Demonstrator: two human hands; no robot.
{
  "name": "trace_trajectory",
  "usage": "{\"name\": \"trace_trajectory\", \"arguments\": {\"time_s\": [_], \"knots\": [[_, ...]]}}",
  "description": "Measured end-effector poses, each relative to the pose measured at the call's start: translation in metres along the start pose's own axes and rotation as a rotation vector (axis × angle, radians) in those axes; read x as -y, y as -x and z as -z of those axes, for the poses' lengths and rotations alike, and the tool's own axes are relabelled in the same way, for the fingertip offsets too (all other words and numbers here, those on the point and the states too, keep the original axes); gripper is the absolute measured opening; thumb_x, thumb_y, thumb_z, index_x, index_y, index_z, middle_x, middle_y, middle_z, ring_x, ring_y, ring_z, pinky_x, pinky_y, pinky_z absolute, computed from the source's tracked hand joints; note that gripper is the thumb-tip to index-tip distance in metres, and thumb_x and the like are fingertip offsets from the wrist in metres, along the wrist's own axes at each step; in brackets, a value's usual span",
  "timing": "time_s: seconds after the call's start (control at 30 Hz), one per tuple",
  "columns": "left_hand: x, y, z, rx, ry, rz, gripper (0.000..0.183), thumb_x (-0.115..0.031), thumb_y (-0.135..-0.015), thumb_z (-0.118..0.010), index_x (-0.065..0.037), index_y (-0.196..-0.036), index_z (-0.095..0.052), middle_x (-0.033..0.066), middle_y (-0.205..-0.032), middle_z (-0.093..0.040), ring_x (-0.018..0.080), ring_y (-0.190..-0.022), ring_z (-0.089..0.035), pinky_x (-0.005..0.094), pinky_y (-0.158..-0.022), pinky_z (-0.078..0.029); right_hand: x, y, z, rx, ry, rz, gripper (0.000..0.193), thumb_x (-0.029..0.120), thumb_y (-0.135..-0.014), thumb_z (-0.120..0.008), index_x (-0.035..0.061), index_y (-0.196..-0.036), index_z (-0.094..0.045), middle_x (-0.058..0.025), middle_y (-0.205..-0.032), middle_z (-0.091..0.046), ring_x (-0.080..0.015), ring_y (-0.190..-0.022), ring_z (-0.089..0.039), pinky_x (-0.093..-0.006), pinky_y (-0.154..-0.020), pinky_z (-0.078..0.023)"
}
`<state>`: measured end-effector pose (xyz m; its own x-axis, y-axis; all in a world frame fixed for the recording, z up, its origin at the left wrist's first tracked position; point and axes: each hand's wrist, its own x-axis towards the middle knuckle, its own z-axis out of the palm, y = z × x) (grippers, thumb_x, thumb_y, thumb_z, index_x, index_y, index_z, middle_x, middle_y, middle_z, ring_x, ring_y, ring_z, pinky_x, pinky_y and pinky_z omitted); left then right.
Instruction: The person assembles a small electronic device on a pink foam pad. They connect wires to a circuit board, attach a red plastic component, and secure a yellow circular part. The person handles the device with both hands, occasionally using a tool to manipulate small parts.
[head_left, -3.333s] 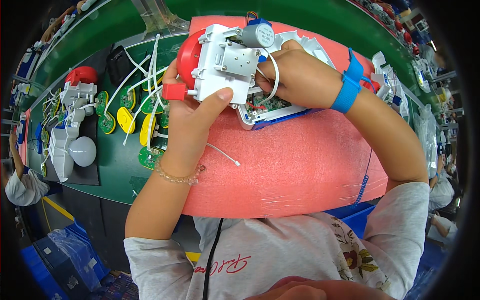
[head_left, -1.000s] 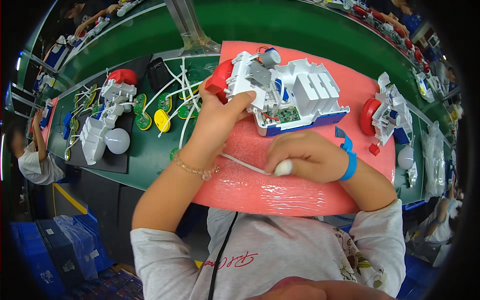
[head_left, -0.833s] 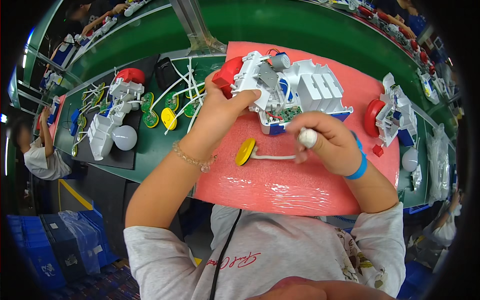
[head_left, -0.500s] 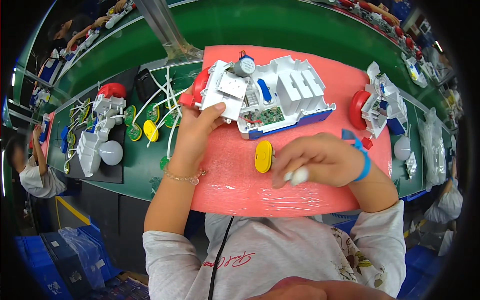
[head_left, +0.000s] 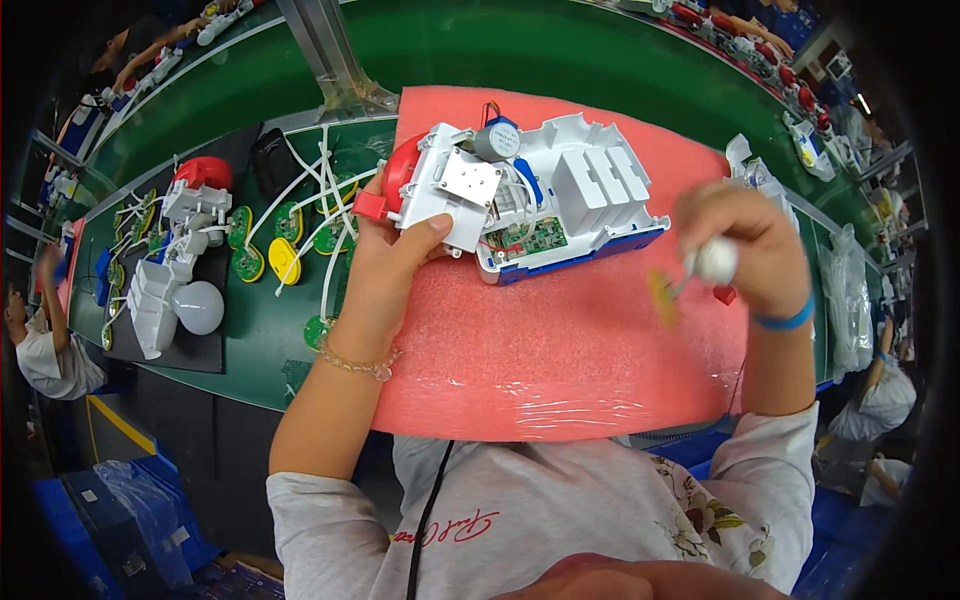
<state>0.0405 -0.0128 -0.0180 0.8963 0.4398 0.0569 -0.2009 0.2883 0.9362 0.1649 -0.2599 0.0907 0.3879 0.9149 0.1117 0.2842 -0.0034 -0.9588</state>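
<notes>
My left hand [head_left: 388, 255] is closed on the left end of a white plastic housing [head_left: 465, 190], thumb on top near a metal plate. The housing carries a red round part [head_left: 401, 168] and a silver motor [head_left: 497, 142]. It joins or overlaps an open white shell with a blue edge [head_left: 605, 190], where a green circuit board [head_left: 538, 236] shows. Raised to the right of the shell, my right hand [head_left: 750, 240] is blurred, its fingers pinched. A white rounded covering or piece [head_left: 716, 262] shows at the fingertips. Below it hangs a smeared yellow oval piece [head_left: 661, 297].
Pink foam sheeting [head_left: 560, 350] covers the bench before me. At left lie green circuit boards with white cables [head_left: 246, 262], a yellow oval piece [head_left: 285, 261] and another white assembly [head_left: 155, 300]. A partly hidden white assembly [head_left: 760, 175] and clear plastic bag [head_left: 850, 295] are at right.
My right hand has moved up and to the right. The yellow oval piece has left the foam and now hangs at its fingers. My left hand keeps its hold on the housing.
</notes>
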Motion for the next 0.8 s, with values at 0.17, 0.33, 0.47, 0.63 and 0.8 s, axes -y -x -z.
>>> {"name": "trace_trajectory", "arguments": {"time_s": [0.17,0.33,0.47,0.63,0.8], "knots": [[-0.001,0.001,0.0,-0.014,0.004,-0.003,0.06,-0.01,-0.08,-0.055,-0.007,-0.132,-0.027,0.0111,-0.117,-0.049,0.0205,-0.101,-0.055,0.0335,-0.081,-0.049,0.022,-0.04,0.014,-0.131,0.898,0.209,0.01,0.01,-0.078,-0.059,0.0014,-0.082,-0.062,-0.006,-0.075,-0.056,-0.017,-0.07,-0.052,-0.0307,-0.065,-0.044],[-0.003,0.0,-0.002,0.016,0.003,-0.01,0.06,-0.01,-0.08,-0.056,-0.006,-0.132,-0.026,0.0113,-0.118,-0.049,0.0205,-0.101,-0.055,0.0336,-0.081,-0.049,-0.03,-0.078,0.001,0.006,1.257,0.452,0.007,0.01,-0.067,-0.061,0.0074,-0.072,-0.064,-0.0051,-0.075,-0.056,-0.0226,-0.081,-0.053,-0.0341,-0.07,-0.044],[0.001,0.0,0.0,0.006,0.0,-0.029,0.061,-0.01,-0.08,-0.057,-0.006,-0.132,-0.026,0.0117,-0.118,-0.049,0.021,-0.102,-0.055,0.034,-0.081,-0.049,-0.056,-0.088,-0.017,0.138,1.356,0.461,0.009,0.013,-0.064,-0.062,0.01,-0.072,-0.066,-0.0025,-0.078,-0.057,-0.0194,-0.081,-0.052,-0.0332,-0.072,-0.042],[0.002,-0.001,0.003,0.028,-0.011,-0.03,0.061,-0.01,-0.08,-0.057,-0.005,-0.132,-0.026,0.0121,-0.118,-0.049,0.0215,-0.102,-0.055,0.0346,-0.081,-0.049,-0.072,-0.082,-0.024,0.193,1.391,0.383,0.011,0.007,-0.065,-0.059,0.0096,-0.073,-0.066,-0.002,-0.081,-0.056,-0.0183,-0.09,-0.049,-0.0327,-0.08,-0.036],[0.003,-0.001,0.004,0.055,-0.018,-0.053,0.061,-0.01,-0.079,-0.058,-0.005,-0.131,-0.027,0.0123,-0.118,-0.049,0.0215,-0.101,-0.055,0.0346,-0.081,-0.049,-0.07,-0.081,-0.028,0.234,1.399,0.3,0.011,0.005,-0.066,-0.059,0.0083,-0.073,-0.066,-0.0025,-0.083,-0.057,-0.0181,-0.091,-0.048,-0.0322,-0.081,-0.035]]}}
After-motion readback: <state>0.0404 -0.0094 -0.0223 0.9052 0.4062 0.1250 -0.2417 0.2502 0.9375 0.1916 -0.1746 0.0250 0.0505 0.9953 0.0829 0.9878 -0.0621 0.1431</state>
